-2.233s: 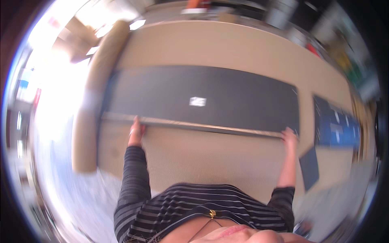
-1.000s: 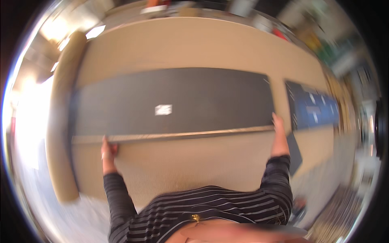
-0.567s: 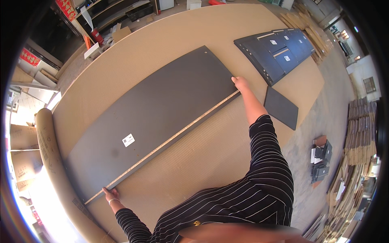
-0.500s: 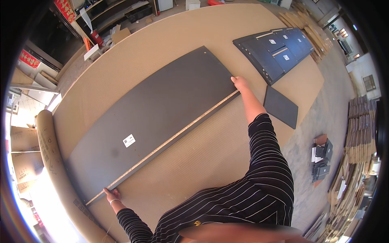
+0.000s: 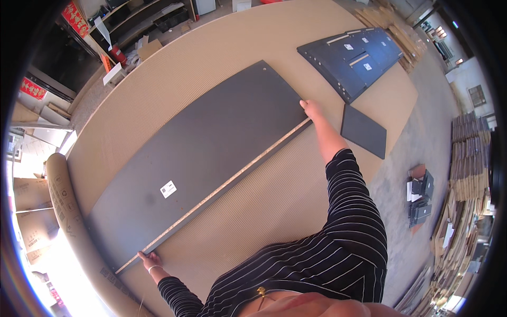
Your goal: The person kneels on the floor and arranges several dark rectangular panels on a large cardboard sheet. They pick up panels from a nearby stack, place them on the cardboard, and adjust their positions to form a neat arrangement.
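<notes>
A long dark grey panel (image 5: 211, 137) lies diagonally in front of me on corrugated cardboard. Its near edge shows a bare chipboard strip, and a white label (image 5: 168, 189) is stuck to its face. At the panel's right end, my right hand (image 5: 312, 110) is closed over the near corner. Toward the left end, my left hand (image 5: 150, 260) grips the same edge, thumb on top and fingers partly hidden below. A smaller dark panel (image 5: 363, 131) lies flat beyond my right hand.
Several dark labelled panels (image 5: 351, 61) lie grouped at the far right of the cardboard sheet (image 5: 253, 211). A cardboard roll (image 5: 74, 222) borders the left side. Dark pieces (image 5: 420, 198) lie on the floor at right, near stacked boards (image 5: 470, 164). Cluttered shelves (image 5: 142, 24) stand at the back.
The view has turned slightly. Both hands keep their hold on the panel, whose right end seems a little nearer to me relative to the smaller panel.
</notes>
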A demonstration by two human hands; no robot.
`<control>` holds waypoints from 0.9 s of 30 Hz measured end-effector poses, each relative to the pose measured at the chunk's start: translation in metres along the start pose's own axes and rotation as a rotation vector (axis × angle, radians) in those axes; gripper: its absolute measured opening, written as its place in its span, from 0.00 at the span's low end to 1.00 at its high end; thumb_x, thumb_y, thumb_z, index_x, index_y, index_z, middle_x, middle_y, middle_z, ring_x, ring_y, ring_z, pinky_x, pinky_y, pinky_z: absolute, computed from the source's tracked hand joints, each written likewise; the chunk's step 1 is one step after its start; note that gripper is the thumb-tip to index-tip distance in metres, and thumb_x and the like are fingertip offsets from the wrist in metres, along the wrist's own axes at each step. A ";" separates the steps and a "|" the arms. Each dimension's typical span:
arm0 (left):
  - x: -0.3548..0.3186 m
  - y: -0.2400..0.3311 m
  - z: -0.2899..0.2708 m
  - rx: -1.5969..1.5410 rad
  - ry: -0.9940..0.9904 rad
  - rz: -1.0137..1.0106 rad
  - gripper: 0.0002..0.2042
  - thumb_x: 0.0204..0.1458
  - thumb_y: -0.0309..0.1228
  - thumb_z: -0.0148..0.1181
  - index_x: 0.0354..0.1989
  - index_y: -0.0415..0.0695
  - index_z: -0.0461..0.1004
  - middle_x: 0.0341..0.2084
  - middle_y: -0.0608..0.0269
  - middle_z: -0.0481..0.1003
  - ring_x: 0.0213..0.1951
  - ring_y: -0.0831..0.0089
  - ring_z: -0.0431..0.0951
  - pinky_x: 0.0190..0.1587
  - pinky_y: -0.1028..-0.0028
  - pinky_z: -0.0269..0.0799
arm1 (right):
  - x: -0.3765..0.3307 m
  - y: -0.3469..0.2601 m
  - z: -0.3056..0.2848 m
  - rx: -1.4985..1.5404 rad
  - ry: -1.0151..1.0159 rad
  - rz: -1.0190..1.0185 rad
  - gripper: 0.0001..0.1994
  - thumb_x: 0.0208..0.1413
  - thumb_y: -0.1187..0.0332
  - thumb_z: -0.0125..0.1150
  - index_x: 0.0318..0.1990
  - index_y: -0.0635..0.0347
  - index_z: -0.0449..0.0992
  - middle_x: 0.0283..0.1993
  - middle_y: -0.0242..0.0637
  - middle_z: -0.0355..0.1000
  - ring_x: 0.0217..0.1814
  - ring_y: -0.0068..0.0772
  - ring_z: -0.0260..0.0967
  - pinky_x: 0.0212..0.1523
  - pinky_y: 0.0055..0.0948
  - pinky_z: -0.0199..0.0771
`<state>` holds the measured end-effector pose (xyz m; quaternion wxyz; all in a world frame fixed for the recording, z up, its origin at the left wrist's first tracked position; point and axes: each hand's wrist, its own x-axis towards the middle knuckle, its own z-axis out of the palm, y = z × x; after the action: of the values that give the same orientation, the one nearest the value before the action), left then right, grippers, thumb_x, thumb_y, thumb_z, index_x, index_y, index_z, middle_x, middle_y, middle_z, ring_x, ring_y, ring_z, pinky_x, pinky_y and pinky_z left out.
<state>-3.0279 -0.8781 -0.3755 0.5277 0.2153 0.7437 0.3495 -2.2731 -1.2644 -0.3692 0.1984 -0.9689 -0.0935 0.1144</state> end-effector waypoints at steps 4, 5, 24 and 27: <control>-0.008 0.000 0.003 0.000 -0.079 0.006 0.26 0.47 0.60 0.48 0.18 0.46 0.64 0.09 0.71 0.64 0.11 0.81 0.60 0.12 0.83 0.55 | 0.009 0.012 0.019 -0.108 0.128 -0.016 0.23 0.57 0.50 0.42 0.37 0.61 0.74 0.41 0.48 0.71 0.46 0.49 0.67 0.46 0.43 0.66; -0.010 0.000 0.004 0.000 -0.051 0.009 0.26 0.48 0.60 0.48 0.18 0.47 0.64 0.09 0.71 0.63 0.11 0.81 0.60 0.12 0.83 0.55 | 0.010 0.014 0.022 -0.156 0.147 -0.026 0.23 0.57 0.49 0.41 0.37 0.60 0.74 0.41 0.48 0.71 0.46 0.50 0.67 0.46 0.44 0.66; 0.001 0.020 -0.032 -0.055 -0.361 -0.164 0.29 0.48 0.56 0.51 0.29 0.33 0.68 0.18 0.56 0.73 0.17 0.68 0.73 0.21 0.70 0.73 | -0.282 -0.207 0.124 -0.183 0.034 -0.832 0.24 0.55 0.55 0.48 0.60 0.48 0.58 0.65 0.40 0.49 0.66 0.46 0.45 0.61 0.54 0.42; 0.058 0.048 -0.089 -0.018 -0.140 0.110 0.22 0.50 0.48 0.54 0.31 0.36 0.69 0.19 0.56 0.73 0.17 0.70 0.73 0.21 0.74 0.72 | -0.294 -0.205 0.126 -0.400 0.024 -0.733 0.25 0.57 0.53 0.44 0.61 0.46 0.55 0.67 0.36 0.45 0.68 0.47 0.40 0.61 0.59 0.38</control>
<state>-3.1335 -0.8319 -0.3587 0.5606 0.2748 0.6888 0.3686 -2.6147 -1.0995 -0.3448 0.0348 -0.8921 -0.4504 0.0043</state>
